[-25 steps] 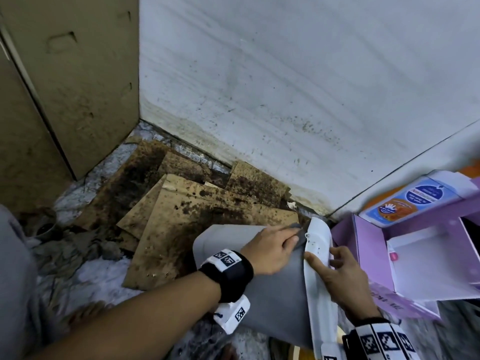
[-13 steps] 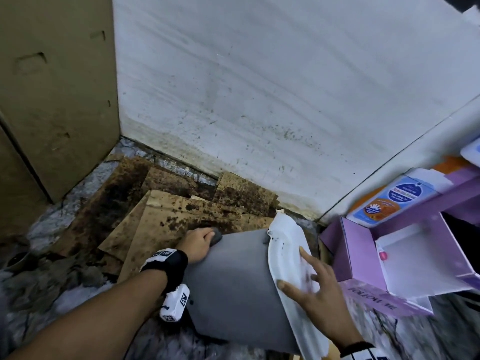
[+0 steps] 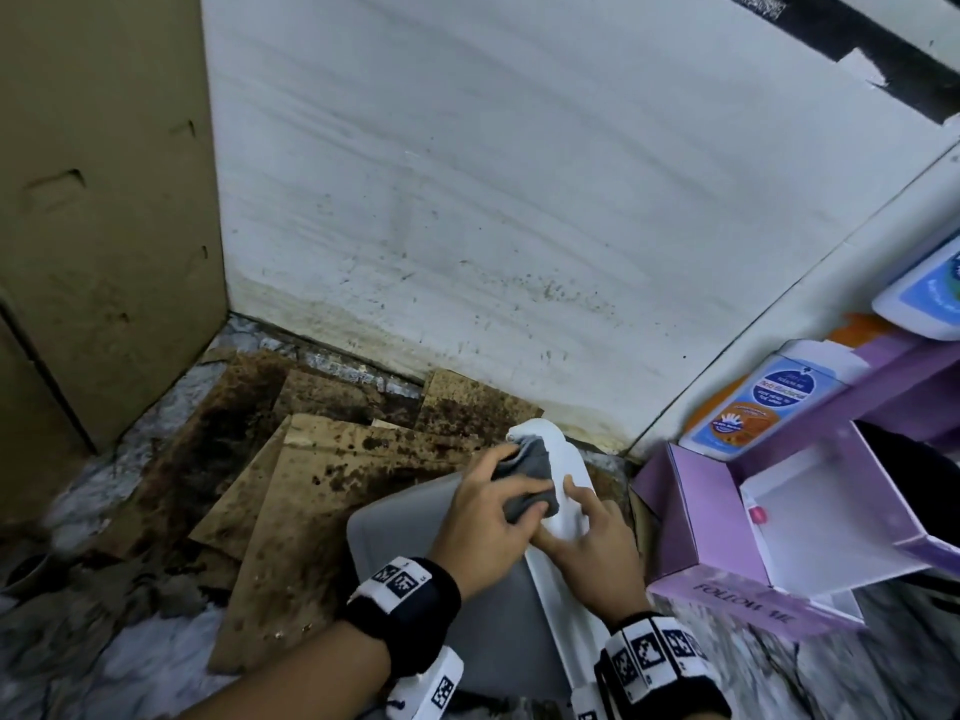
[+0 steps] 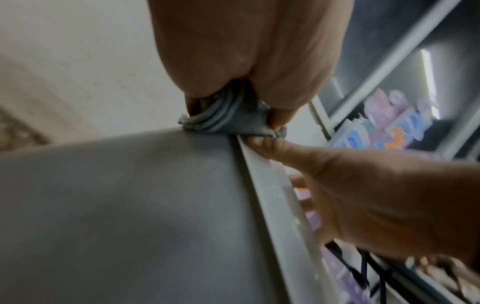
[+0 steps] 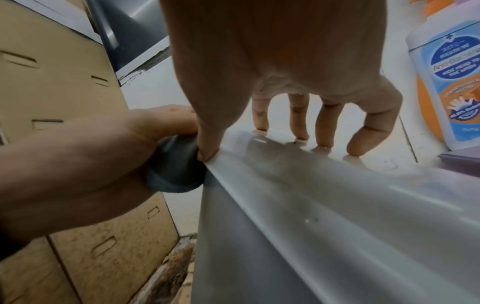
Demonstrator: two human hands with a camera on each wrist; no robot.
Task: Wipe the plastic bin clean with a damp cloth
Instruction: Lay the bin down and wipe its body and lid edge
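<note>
The grey bin (image 3: 415, 563) lies on its side on the floor (image 3: 130, 672), near the bottom middle of the head view, with its white rim (image 3: 563, 485) turned to the right and reaching toward the far wall (image 3: 519, 200). The left hand (image 3: 483, 517) grasps a bunched grey cloth (image 3: 530, 472), fingers curled round it, and presses it against the bin where the grey side meets the white rim, at the far end. The right hand (image 3: 592, 543) rests on the rim just right of the cloth, its fingers (image 5: 301, 121) spread and nearly straight on the white surface, thumb (image 4: 280, 150) against the rim's edge; it grasps nothing. Stained cardboard sheets (image 3: 311, 475) lie flat on the floor to the left of and beyond the bin. A purple box (image 3: 769, 517) stands to the right, with a white and orange bottle (image 3: 763, 402) beyond it.
</note>
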